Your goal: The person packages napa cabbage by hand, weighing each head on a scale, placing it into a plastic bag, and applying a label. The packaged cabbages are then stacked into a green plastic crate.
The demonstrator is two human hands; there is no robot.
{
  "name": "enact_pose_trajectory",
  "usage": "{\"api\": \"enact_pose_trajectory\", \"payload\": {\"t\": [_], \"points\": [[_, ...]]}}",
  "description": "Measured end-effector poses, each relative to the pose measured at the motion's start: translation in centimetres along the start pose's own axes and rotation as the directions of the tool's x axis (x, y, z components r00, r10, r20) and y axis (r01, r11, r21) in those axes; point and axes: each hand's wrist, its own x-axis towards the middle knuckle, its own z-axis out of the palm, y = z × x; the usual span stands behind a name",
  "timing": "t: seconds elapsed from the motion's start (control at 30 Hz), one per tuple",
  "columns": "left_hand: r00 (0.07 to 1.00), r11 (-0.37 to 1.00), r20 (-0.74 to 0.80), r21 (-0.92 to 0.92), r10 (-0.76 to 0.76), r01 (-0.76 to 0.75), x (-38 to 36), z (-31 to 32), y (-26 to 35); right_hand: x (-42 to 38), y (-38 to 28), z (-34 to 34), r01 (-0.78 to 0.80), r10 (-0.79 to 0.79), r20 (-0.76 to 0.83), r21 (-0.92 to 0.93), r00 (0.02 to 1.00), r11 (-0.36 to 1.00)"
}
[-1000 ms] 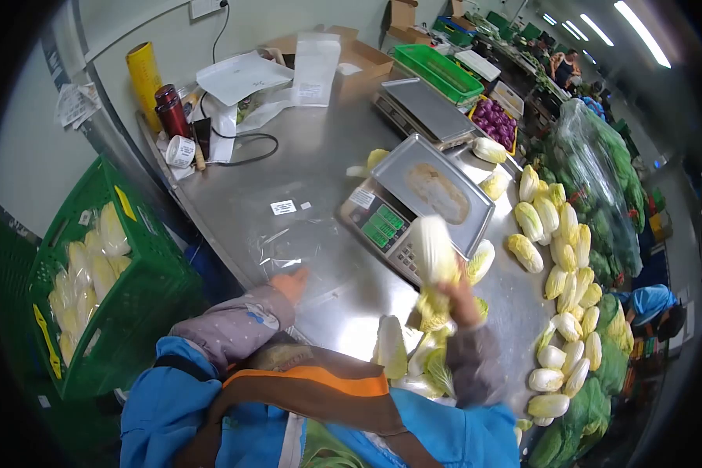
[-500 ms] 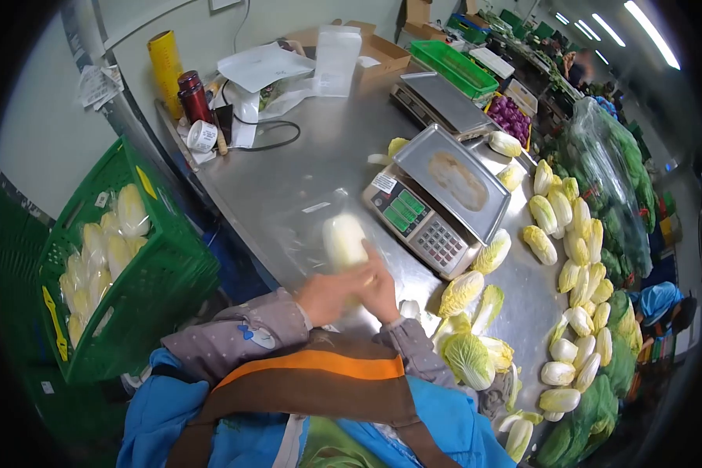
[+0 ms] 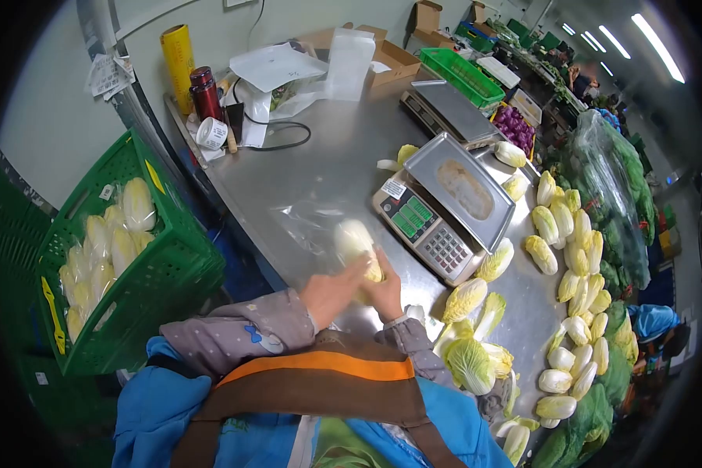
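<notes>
A pale napa cabbage lies on the steel table in front of me, its top end towards the far side. Clear plastic bag film is around it and spreads out to the left. My left hand is on the cabbage's near left side, fingers closed against it. From the right, my right hand grips the near end, thumb along its side. Some of the cabbage's yellowish lower part shows between the hands; the palms hide the rest.
A weighing scale stands right of my hands. Loose cabbages and trimmed leaves cover the table's right side. At left is a green crate of bagged cabbages. Papers and a red flask are at the back.
Both hands stay at the cabbage with their fingers slightly shifted, and more of its near part shows between them. The whole view has shifted a little.
</notes>
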Motion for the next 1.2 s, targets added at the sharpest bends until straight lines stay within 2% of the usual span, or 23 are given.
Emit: {"api": "enact_pose_trajectory", "payload": {"t": [0.03, 0.07, 0.23, 0.27, 0.3, 0.37, 0.43, 0.47, 0.5, 0.57, 0.6, 0.7, 0.73, 0.77, 0.8, 0.83, 0.87, 0.93, 0.97, 1.0, 1.07, 1.1, 1.2], "points": [[1.000, 1.000, -0.004, -0.002, 0.001, -0.001, 0.2, 0.1, 0.3, 0.1, -0.7, -0.1, -0.077, 0.074, 0.028, 0.140, 0.997, 0.987], [0.997, 0.984, -0.010, -0.161, 0.073, -0.074, 0.5, 0.2, 0.6, 0.2, -2.3, -1.0, -0.436, 0.360, 0.255, 0.378, 0.897, 0.817], [0.985, 0.836, -0.092, -0.521, 0.146, -0.172, 1.3, 0.3, 0.7, 1.3, -1.4, 0.2, -0.216, 0.117, 0.283, 0.351, 0.952, 0.911], [0.985, 0.837, -0.093, -0.520, 0.145, -0.172, 1.4, 0.0, 0.7, 1.0, -1.6, 0.2, 0.090, -0.064, 0.197, -0.127, 0.978, 0.988], [0.972, 0.805, -0.132, -0.545, 0.192, -0.233, 1.5, -0.4, 0.8, 0.8, -1.7, 0.2, 0.335, -0.265, 0.206, -0.581, 0.942, 0.742], [0.956, 0.771, -0.174, -0.565, 0.238, -0.294, 1.4, -0.6, 0.8, 1.5, -0.6, 0.2, 0.422, -0.363, 0.223, -0.587, 0.905, 0.691], [0.961, 0.787, -0.037, -0.566, 0.272, -0.245, 0.7, 0.4, 0.8, 1.8, -0.4, 0.2, 0.145, -0.125, 0.090, -0.274, 0.988, 0.951], [0.961, 0.778, 0.036, -0.597, 0.274, -0.199, 0.7, 1.1, 0.3, 1.9, -1.2, -0.3, -0.218, 0.204, 0.197, 0.055, 0.959, 0.974], [0.960, 0.776, 0.036, -0.598, 0.277, -0.202, 0.6, 1.7, 0.1, 1.7, -1.0, -0.7, -0.219, 0.205, 0.193, 0.054, 0.960, 0.974], [0.965, 0.713, 0.014, -0.677, 0.261, -0.183, 1.1, 1.4, 0.1, 0.9, -0.7, -1.6, -0.653, 0.345, 0.554, 0.648, 0.758, 0.393], [0.953, 0.678, 0.020, -0.707, 0.303, -0.201, 1.3, 1.6, 0.0, 0.5, -0.7, -2.0, -0.700, 0.312, 0.627, 0.645, 0.714, 0.306], [0.898, 0.537, 0.031, -0.810, 0.440, -0.235, 1.4, 0.4, 1.8, 2.5, 2.0, 1.3, -0.434, 0.103, 0.459, 0.711, 0.882, 0.553], [0.884, 0.496, -0.046, -0.813, 0.465, -0.303, 1.5, 0.2, 2.2, 2.4, -3.1, 1.0, -0.122, 0.054, 0.307, 0.206, 0.950, 0.971], [0.880, 0.493, -0.039, -0.816, 0.474, -0.302, 1.5, 0.0, 2.3, 2.5, -4.4, 1.2, -0.124, 0.058, 0.297, 0.210, 0.953, 0.970], [0.873, 0.524, -0.057, -0.780, 0.483, -0.341, 1.5, -0.1, 2.4, 2.5, -5.1, 1.5, 0.190, -0.150, 0.221, -0.177, 0.964, 0.966], [0.863, 0.550, -0.073, -0.743, 0.501, -0.382, 1.5, -0.4, 2.7, 2.3, -5.3, 1.8, 0.418, -0.353, 0.225, -0.549, 0.908, 0.724], [0.859, 0.594, 0.101, -0.763, 0.501, -0.256, 1.3, -1.4, 2.9, 2.4, -4.1, 2.0, 0.456, -0.429, 0.202, -0.612, 0.880, 0.647], [0.837, 0.513, 0.092, -0.824, 0.540, -0.241, 0.7, 0.8, 2.0, 0.1, -1.2, 2.2, 0.298, -0.334, -0.097, -0.273, 0.938, 0.915], [0.857, 0.555, 0.085, -0.793, 0.508, -0.250, 0.3, -0.2, 1.9, 0.6, -1.3, 2.0, 0.108, -0.152, -0.102, -0.353, 0.983, 0.930], [0.893, 0.647, 0.161, -0.743, 0.420, -0.171, 0.1, -3.0, 2.7, 0.6, 1.9, 1.9, -0.186, 0.192, -0.068, 0.078, 0.979, 0.979], [0.915, 0.824, -0.010, -0.430, 0.404, -0.369, -0.8, -3.4, 2.4, -1.2, 1.9, 0.1, -0.173, 0.191, -0.144, 0.125, 0.971, 0.977], [0.929, 0.886, 0.010, -0.305, 0.370, -0.349, -1.4, -2.8, 1.4, -0.9, 2.5, -0.2, -0.283, 0.250, -0.190, -0.173, 0.949, 0.943], [0.864, 0.913, 0.300, -0.079, 0.405, -0.401, -1.3, -2.7, 0.8, -3.0, -0.1, -1.4, -0.370, 0.369, -0.206, 0.032, 0.906, 0.928]]}}
